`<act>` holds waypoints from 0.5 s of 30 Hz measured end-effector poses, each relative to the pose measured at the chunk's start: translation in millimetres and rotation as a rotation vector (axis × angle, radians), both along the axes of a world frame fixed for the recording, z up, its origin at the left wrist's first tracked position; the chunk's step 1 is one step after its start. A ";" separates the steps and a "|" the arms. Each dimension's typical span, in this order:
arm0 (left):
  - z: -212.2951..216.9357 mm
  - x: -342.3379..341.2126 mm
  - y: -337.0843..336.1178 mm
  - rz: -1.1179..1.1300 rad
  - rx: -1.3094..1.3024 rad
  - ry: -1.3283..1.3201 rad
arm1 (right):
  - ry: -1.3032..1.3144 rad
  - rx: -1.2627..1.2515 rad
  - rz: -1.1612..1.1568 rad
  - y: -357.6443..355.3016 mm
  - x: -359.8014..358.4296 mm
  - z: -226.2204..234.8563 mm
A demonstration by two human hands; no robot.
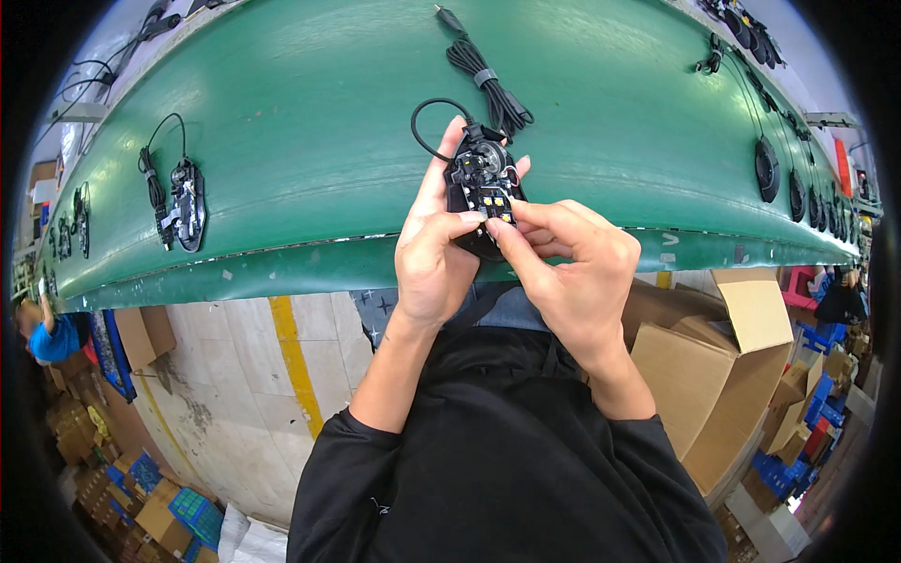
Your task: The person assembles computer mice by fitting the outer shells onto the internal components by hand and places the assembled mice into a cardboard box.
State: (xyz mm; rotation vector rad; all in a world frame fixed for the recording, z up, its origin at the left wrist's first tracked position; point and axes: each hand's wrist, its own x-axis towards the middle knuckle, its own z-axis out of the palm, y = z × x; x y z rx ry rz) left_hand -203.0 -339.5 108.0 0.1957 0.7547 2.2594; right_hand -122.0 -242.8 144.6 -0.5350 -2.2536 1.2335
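An opened computer mouse (481, 174), its circuit board and small yellow-topped switches bare, lies in my left hand (435, 253). The left fingers cradle it from below and the thumb presses near its lower end. My right hand (572, 249) pinches at the mouse's lower right edge, thumb and index finger close together over the board. Whatever small part sits between those fingertips is too hidden to make out. From the mouse's top a black cable (418, 122) loops out to a tied cable bundle (486, 80) on the green work surface (310, 113).
Another opened mouse (188, 202) with its bundled cable lies to the left. Along the right edge stand several black mice (768, 169) with cables. Below the surface, an open cardboard box (704, 375) stands right of me. A person (52, 333) in blue is at the far left.
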 end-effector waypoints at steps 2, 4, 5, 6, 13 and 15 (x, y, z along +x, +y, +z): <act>0.8 -0.1 0.1 -0.002 0.011 -0.004 | 0.011 0.021 -0.001 -1.2 -0.2 2.1; 0.9 0.0 -0.2 -0.005 0.021 -0.008 | 0.009 0.019 0.002 -1.7 0.2 2.7; -0.3 -0.2 -0.3 -0.004 0.014 -0.009 | 0.009 0.017 0.005 -1.4 0.3 2.6; -0.9 -0.3 -0.2 -0.004 0.006 -0.010 | 0.010 0.019 0.005 -1.4 0.5 2.3; 2.0 0.6 2.1 0.025 -0.057 0.014 | 0.028 0.021 -0.001 -2.0 1.6 0.6; 4.6 -0.3 1.7 0.015 -0.070 0.007 | 0.033 0.027 -0.002 -2.1 1.0 0.8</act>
